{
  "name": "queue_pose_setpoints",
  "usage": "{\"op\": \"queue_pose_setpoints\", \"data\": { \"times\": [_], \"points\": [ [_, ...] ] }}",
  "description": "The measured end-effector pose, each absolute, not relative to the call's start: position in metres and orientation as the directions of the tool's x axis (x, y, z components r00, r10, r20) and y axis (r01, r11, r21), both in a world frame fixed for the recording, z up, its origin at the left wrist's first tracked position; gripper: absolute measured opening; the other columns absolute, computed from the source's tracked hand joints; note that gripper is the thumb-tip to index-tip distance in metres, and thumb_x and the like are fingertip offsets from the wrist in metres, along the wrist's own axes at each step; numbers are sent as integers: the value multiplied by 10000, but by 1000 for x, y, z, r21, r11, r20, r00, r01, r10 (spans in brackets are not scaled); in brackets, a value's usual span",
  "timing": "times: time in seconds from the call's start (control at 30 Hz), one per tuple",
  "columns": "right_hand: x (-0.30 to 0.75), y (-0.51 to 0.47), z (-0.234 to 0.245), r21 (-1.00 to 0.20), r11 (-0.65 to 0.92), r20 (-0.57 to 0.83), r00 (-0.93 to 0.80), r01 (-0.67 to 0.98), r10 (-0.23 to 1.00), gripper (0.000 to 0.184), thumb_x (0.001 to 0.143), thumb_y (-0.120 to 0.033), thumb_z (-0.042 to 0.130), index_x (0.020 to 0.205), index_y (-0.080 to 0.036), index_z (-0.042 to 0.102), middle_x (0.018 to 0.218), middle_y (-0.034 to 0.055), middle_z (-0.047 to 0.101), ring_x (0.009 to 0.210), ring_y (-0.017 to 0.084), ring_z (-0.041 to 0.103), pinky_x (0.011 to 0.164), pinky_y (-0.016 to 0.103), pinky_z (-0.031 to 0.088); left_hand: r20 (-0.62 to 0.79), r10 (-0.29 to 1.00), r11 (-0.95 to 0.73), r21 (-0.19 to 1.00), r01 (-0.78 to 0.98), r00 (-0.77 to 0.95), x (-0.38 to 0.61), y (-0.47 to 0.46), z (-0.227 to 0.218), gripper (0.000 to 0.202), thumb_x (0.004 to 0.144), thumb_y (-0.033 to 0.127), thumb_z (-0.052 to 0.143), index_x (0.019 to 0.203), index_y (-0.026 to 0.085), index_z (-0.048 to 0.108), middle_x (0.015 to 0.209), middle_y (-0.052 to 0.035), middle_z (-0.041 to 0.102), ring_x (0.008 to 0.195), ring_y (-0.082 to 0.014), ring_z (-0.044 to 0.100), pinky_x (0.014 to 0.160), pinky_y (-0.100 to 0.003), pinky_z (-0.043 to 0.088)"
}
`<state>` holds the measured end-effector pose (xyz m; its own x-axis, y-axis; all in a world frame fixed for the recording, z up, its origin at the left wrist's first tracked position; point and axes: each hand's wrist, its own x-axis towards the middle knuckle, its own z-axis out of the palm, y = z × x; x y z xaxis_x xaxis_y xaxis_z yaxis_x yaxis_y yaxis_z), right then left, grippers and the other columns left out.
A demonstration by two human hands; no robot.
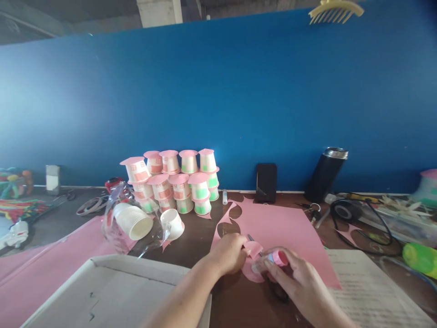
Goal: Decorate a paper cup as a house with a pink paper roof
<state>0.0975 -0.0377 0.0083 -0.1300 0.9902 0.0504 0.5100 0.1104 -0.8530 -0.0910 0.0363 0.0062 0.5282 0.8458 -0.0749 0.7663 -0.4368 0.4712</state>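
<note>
Curved pink ppr pc. (pixel 253 248)

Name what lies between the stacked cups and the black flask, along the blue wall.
In the head view, a small pale tube, then an upright black phone-like slab; the pink sheet lies in front.

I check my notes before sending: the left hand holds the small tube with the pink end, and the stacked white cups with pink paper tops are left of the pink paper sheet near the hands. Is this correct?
Not quite: the head view shows the tube in the right hand, not the left hand. The stacked cups are indeed left of that pink sheet.
</note>
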Motion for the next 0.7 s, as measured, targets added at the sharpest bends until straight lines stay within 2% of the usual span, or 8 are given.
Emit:
{"op": "queue_pose_setpoints", "data": {
  "times": [0.1,0.2,0.4,0.47,0.6,0.7],
  "points": [
    [101,-40,8,-917,94,68,-81,388,994,294,882,-501,534,863,-233,651,732,5,710,690,194,665,610,236,511,-80,846,-431,478,766,526,-90,37,7,161,821,233,455,745,190,591,859,-67,676,779,-196,601,608,-271,359],
    [104,-39,6,-936,129,127,-30,328,991,291,868,-498,562,936,-228,645,800,20,731,751,207,687,669,245,532,-65,842,-439,494,750,535,-89,38,6,157,818,247,466,732,195,586,884,-61,680,814,-193,600,640,-268,370],
    [104,-35,-1,-892,189,168,-86,411,982,248,897,-434,553,1035,-245,635,1054,44,729,977,225,679,834,276,533,-51,842,-443,504,742,537,-90,40,3,151,803,250,480,691,194,565,839,-57,672,777,-182,589,619,-263,351],
    [102,-35,-1,-874,190,163,-99,448,982,239,905,-432,545,1039,-254,632,1044,33,732,965,217,683,843,276,528,-48,844,-442,502,743,535,-91,40,3,155,801,251,479,677,195,553,818,-54,666,760,-179,586,603,-262,341],
    [97,-36,1,-832,181,137,-122,524,983,223,910,-446,537,985,-260,635,901,4,740,854,204,697,817,276,521,-44,848,-440,497,748,528,-91,39,3,147,802,256,480,685,198,547,791,-47,658,740,-178,586,588,-260,333],
    [96,-35,3,-810,193,150,-122,554,981,209,909,-439,542,959,-258,633,906,4,730,842,193,684,784,264,513,-44,849,-440,491,752,526,-91,39,3,136,796,247,486,687,195,548,804,-55,661,757,-184,592,600,-261,345]
  ]
}}
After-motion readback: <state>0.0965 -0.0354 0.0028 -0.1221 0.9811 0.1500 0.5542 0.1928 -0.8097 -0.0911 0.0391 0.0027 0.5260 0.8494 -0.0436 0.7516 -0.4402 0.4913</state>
